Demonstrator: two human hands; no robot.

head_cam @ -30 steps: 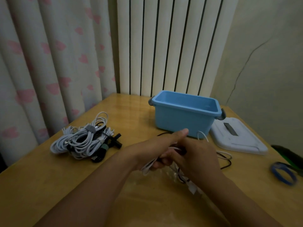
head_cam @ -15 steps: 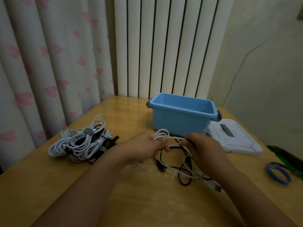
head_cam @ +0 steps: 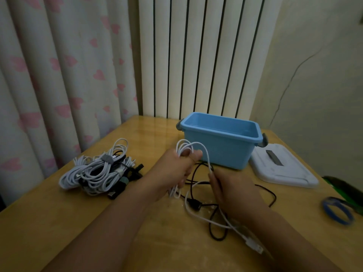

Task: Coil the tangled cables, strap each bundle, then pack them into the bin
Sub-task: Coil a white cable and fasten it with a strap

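Since 0.5 s ago, right hand (head_cam: 233,190) has dropped lower, pinching the white cable (head_cam: 204,154); left hand (head_cam: 176,169) grips its coils, blue bin (head_cam: 222,152) just behind.

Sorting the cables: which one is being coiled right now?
The white cable, looped in the left hand; the black cable lies loose on the table.

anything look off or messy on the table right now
Mostly the cables. A black cable still lies loose on the table, crossing the white cable that the left hand coils and the right hand feeds. The blue bin looks empty, its white lid lying off beside it.
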